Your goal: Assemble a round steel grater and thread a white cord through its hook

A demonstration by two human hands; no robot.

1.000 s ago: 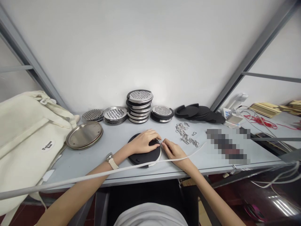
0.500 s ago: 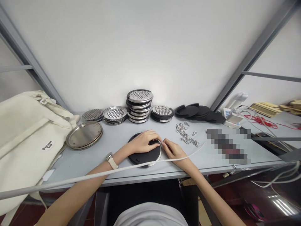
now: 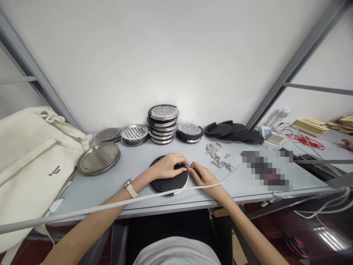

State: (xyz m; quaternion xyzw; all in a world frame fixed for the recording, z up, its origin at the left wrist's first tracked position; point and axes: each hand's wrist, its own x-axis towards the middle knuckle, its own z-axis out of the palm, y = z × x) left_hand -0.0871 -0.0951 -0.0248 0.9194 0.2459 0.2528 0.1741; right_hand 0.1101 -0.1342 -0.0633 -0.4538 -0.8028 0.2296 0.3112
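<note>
A round black disc with a metal rim (image 3: pixel 168 182) lies on the grey table (image 3: pixel 110 184) in front of me. My left hand (image 3: pixel 167 166) rests on top of the disc, fingers curled and pressing at its right edge. My right hand (image 3: pixel 202 175) meets it there, fingertips pinched on a small metal clip (image 3: pixel 188 166) at the rim. A wristwatch (image 3: pixel 129 187) sits on my left wrist. A pile of loose metal clips (image 3: pixel 217 159) lies just right of my hands.
Stacks of perforated metal discs (image 3: pixel 163 123) line the wall, with a plain metal plate (image 3: pixel 98 158) at left and black covers (image 3: pixel 234 131) at right. A cream bag (image 3: pixel 30 158) fills the left side. A white cable (image 3: pixel 110 206) crosses my arms. Another person's hand (image 3: pixel 347 142) shows far right.
My hands have stayed almost still at the disc's right edge. Another person's hand has appeared at the far right edge.
</note>
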